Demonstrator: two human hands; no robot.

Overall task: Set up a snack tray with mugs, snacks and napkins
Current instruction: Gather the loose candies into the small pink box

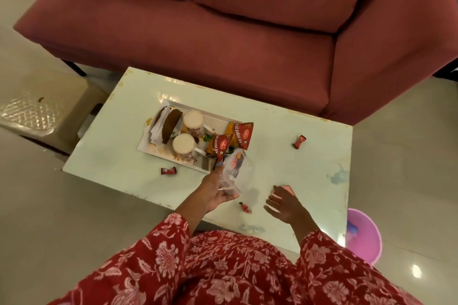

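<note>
A white rectangular tray (pixel 158 155) sits on the pale low table (pixel 285 163). On it stand two white mugs (pixel 193 120) (pixel 184 145), a brown napkin holder with white napkins (pixel 163 126) and two red and yellow snack packets (pixel 241 134) (pixel 219 146). My left hand (pixel 215 192) grips a clear plastic container (pixel 235 173), tilted over the tray's near right corner. My right hand (pixel 285 203) hovers with fingers spread above the table, holding nothing. Small red wrapped candies lie loose on the table (pixel 168 170) (pixel 299 142) (pixel 245 207).
A pink flat object (pixel 288 188) lies just beyond my right hand. A red sofa (pixel 247 39) stands behind the table. A beige plastic stool (pixel 42 111) is at the left, and a pink bucket (pixel 364 235) on the floor at the right.
</note>
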